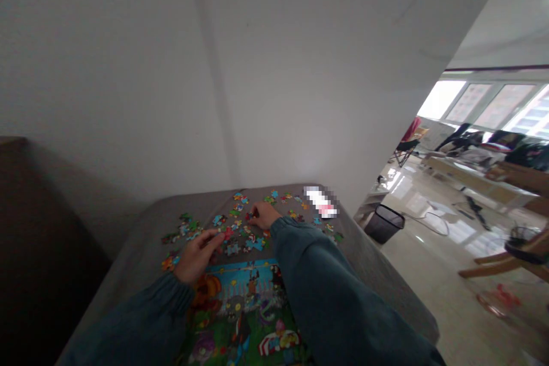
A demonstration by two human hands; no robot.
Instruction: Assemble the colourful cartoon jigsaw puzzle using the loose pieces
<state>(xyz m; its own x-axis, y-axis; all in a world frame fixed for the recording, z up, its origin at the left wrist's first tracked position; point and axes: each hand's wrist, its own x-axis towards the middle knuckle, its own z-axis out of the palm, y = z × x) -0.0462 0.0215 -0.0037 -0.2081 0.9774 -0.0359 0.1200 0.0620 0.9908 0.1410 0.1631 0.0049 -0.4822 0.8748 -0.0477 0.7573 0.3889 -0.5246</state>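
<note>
My left hand (198, 256) is low over the table, its thumb and fingers closed together at a red puzzle piece (227, 233). Farther off and to the right, my right hand (264, 215) pinches a small dark red puzzle piece (249, 216) between thumb and fingers. Loose jigsaw pieces, several of them blue (255, 243), lie scattered around both hands. Nearer to me is a colourful cartoon picture sheet (244, 303) with a pumpkin and a fence on it. My right forearm covers part of its right edge.
The grey-covered table (369, 274) stands against a white wall (274, 80). A blurred-out bright item (320, 202) lies at its far right corner. On the floor to the right are a dark bin (383, 224) and a wooden chair (501, 263).
</note>
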